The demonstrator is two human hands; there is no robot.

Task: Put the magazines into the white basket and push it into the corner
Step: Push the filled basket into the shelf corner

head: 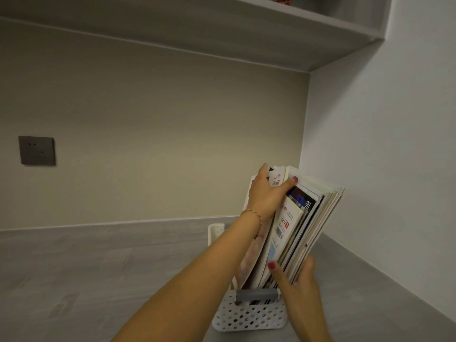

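A white perforated basket [249,317] with a grey handle stands on the grey counter [86,272], a little way out from the right-hand corner. Several magazines [311,218] stand upright in it, leaning right toward the side wall. My left hand [266,193] grips the top edge of the stack, thumb over the front covers. My right hand [296,280] clasps the lower right side of the stack just above the basket rim, thumb pressed on the covers. The magazines' lower ends are hidden inside the basket.
A beige back wall and a white side wall [382,156] meet in a corner behind the basket. A grey shelf [246,33] hangs overhead. A dark wall socket [37,150] sits at the left of the back wall.
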